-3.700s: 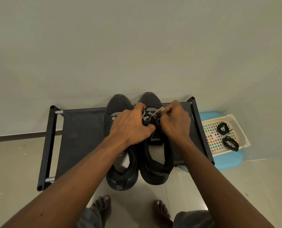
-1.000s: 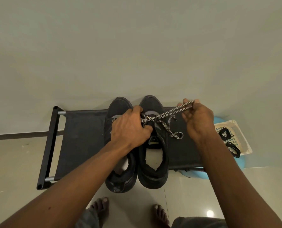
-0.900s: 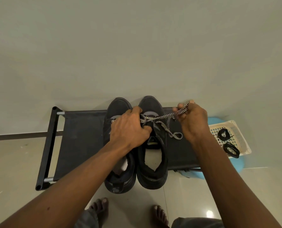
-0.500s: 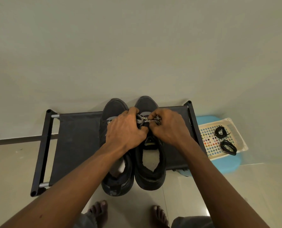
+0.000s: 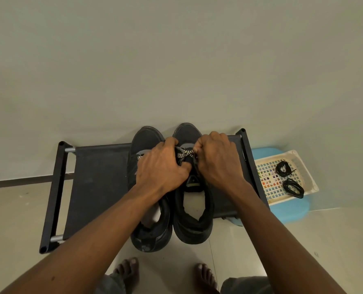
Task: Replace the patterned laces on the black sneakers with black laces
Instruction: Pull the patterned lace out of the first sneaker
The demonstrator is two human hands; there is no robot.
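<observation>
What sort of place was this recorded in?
Probably a home, perhaps an entryway: a low black shoe rack stands on a tiled floor against a plain wall, black sneakers sit on it, and the person is barefoot.

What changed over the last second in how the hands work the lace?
The right hand swung back left from its outward pull, its fingers again pinching the black-and-white patterned lace at the eyelets of the right black sneaker. The left hand kept gripping that sneaker's lacing. Both coiled black laces stayed in the white plastic basket.
</observation>
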